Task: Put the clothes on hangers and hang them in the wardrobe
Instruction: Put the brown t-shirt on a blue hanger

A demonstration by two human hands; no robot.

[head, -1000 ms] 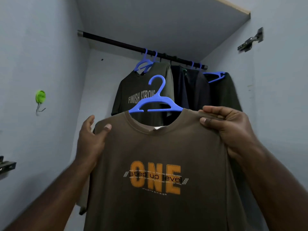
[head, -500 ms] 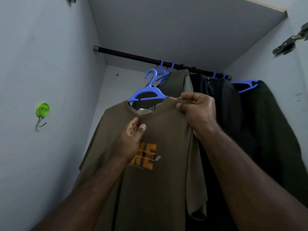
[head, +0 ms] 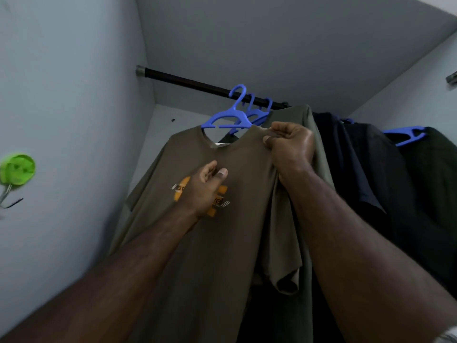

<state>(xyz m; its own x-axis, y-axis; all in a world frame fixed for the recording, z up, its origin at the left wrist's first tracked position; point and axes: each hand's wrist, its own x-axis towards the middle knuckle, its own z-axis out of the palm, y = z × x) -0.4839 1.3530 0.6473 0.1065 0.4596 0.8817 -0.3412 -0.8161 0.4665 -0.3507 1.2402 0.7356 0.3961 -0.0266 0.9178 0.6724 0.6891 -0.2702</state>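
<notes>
A brown T-shirt (head: 197, 243) with an orange print hangs on a blue hanger (head: 226, 120). The hanger's hook sits at the black wardrobe rail (head: 188, 82); whether it rests on the rail I cannot tell. My right hand (head: 289, 144) pinches the shirt's right shoulder just beside the collar. My left hand (head: 205, 186) lies loosely curled in front of the shirt's chest, over the print, holding nothing.
Further right on the rail hang an olive shirt (head: 306, 125), a dark garment (head: 358, 169) and another dark one on a blue hanger (head: 405, 134). A green wall hook (head: 17, 169) is on the left wall. A hinge (head: 452, 79) sits on the right wall.
The brown shirt on its hanger went up and inward to the rail. My left hand let go of the left shoulder and came to the chest. My right hand kept its hold.
</notes>
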